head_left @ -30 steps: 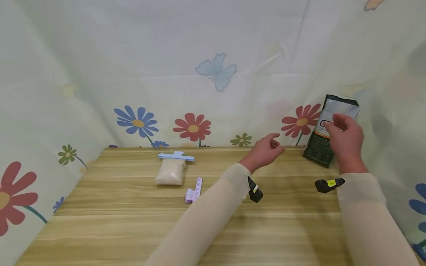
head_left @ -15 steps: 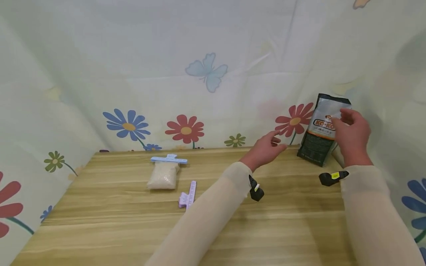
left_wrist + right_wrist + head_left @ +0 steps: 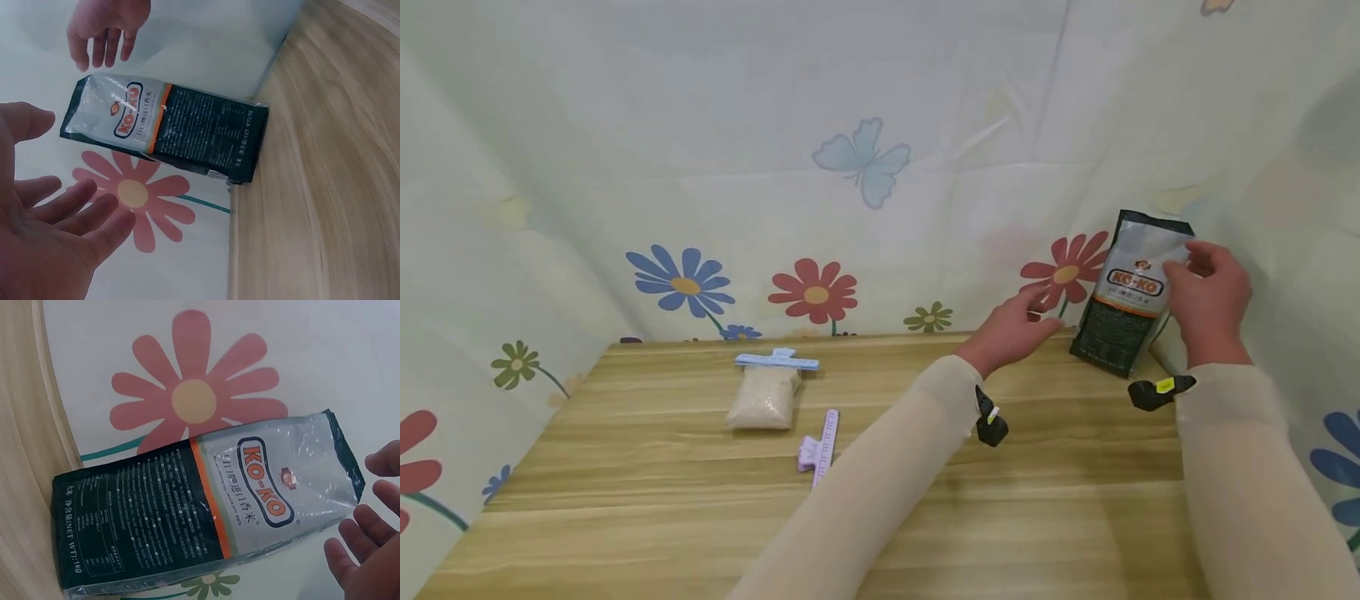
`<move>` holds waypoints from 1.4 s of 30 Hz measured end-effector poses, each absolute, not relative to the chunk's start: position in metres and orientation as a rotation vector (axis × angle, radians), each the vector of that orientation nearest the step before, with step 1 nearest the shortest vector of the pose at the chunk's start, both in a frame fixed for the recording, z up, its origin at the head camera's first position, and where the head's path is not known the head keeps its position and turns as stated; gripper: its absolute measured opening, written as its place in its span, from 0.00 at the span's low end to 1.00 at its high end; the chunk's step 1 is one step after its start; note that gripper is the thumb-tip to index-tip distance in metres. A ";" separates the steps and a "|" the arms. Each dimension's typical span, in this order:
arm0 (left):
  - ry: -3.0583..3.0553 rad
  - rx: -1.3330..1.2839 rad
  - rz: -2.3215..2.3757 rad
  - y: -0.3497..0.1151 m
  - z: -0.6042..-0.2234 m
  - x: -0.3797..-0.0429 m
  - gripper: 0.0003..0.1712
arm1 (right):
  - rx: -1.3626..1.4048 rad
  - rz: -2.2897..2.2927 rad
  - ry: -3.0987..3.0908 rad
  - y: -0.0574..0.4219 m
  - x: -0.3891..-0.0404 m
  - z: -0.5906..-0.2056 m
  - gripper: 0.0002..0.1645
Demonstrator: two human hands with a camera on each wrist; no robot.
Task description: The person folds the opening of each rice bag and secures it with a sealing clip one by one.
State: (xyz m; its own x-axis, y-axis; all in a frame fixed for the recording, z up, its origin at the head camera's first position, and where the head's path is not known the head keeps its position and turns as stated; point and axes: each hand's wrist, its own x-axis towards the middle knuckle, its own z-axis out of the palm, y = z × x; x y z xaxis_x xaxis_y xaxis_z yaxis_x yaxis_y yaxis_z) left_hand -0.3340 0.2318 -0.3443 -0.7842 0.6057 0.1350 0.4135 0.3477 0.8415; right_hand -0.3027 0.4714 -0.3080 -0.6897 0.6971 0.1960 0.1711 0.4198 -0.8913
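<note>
KO-KO bag stands tilted at the tabletop's back right

At left, a blue clip sits across the top of a pouch of pale grains. Next, nearer the front, lies a purple clip, partly hidden by the left sleeve. The left hand, thumb and fingers well apart, holds nothing, left of the bag. The bag leans back toward the flowered cloth. Just beside its right edge, the right hand curves loosely, also holding nothing.
</note>
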 end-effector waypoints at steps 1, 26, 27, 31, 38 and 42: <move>2.405 0.931 1.418 0.233 -0.343 -0.335 0.35 | -0.734 1.247 -2.115 0.473 -0.304 -0.307 0.30; 2.442 0.943 1.361 0.248 -0.336 -0.338 0.36 | -0.656 1.436 -2.205 0.504 -0.317 -0.297 0.42; 2.445 0.940 1.357 0.248 -0.336 -0.338 0.36 | -0.658 1.436 -2.207 0.505 -0.318 -0.298 0.42; 2.438 0.919 1.352 0.248 -0.338 -0.338 0.36 | -0.678 1.406 -2.237 0.509 -0.319 -0.302 0.41; 2.426 0.928 1.346 0.250 -0.341 -0.340 0.36 | -0.673 1.376 -2.286 0.507 -0.319 -0.307 0.38; 2.442 0.913 1.326 0.251 -0.344 -0.343 0.36 | -0.612 1.361 -2.244 0.506 -0.320 -0.311 0.22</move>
